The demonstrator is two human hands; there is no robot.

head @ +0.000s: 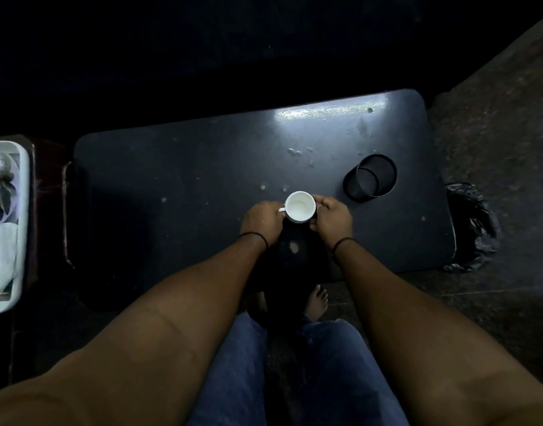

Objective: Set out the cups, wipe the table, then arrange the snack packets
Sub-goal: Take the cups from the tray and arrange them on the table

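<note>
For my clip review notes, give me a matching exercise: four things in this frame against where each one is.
Things:
1. white cup
2. black mesh holder
3. white tray
4. black bag

Places:
A. off the table's right end
B. far left edge of view
C. between both hands
D. on the table, right of the cup

Pairs: 1-C, 2-D, 3-B, 4-A

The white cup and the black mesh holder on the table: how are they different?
The white cup is solid and pale with a side handle; the black mesh holder is dark, see-through and has none. The cup is held between the left hand and the right hand; the holder stands untouched. The cup looks smaller. Both are round and open-topped.
</note>
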